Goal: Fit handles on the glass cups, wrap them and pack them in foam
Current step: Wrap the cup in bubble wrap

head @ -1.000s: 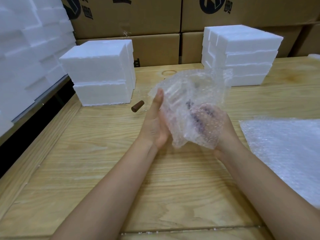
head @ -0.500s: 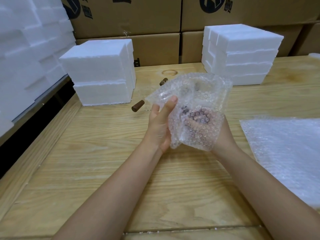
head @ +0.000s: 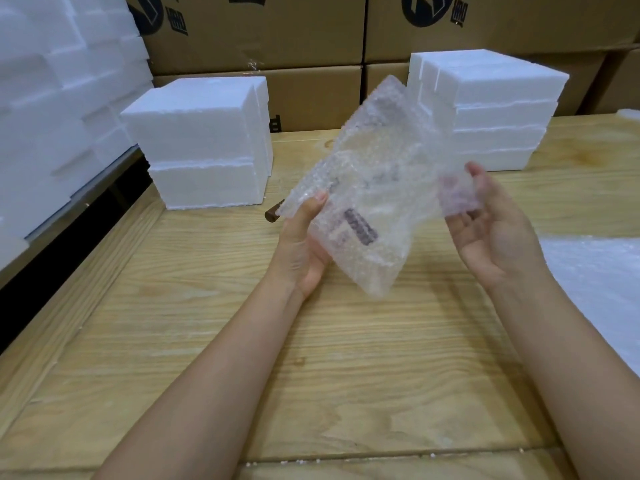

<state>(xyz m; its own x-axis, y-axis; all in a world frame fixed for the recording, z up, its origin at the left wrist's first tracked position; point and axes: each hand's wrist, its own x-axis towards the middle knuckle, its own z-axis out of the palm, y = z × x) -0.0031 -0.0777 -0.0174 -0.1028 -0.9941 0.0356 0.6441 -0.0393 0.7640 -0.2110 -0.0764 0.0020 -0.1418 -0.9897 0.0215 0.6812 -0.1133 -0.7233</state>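
Note:
A glass cup with a dark brown handle [head: 360, 227] sits inside a bubble wrap sheet [head: 377, 181] held above the wooden table [head: 311, 358]. My left hand [head: 304, 244] grips the wrapped cup from the left, thumb up along the wrap's edge. My right hand [head: 491, 233] is to the right, palm up, its fingers holding a loose flap of the wrap pulled out sideways. A brown loose handle [head: 272, 215] lies on the table, half hidden behind the wrap's left corner.
A white foam block [head: 204, 147] stands at the back left, and a stack of foam pieces [head: 498, 109] at the back right. More bubble wrap sheets [head: 602, 289] lie at the right edge. Foam stacks [head: 52, 98] line the left; cardboard boxes [head: 294, 36] stand behind.
The wrap has been spread out: my right hand came off the bundle and moved right, pulling a flap with it. The cup has turned so its handle shows through the wrap.

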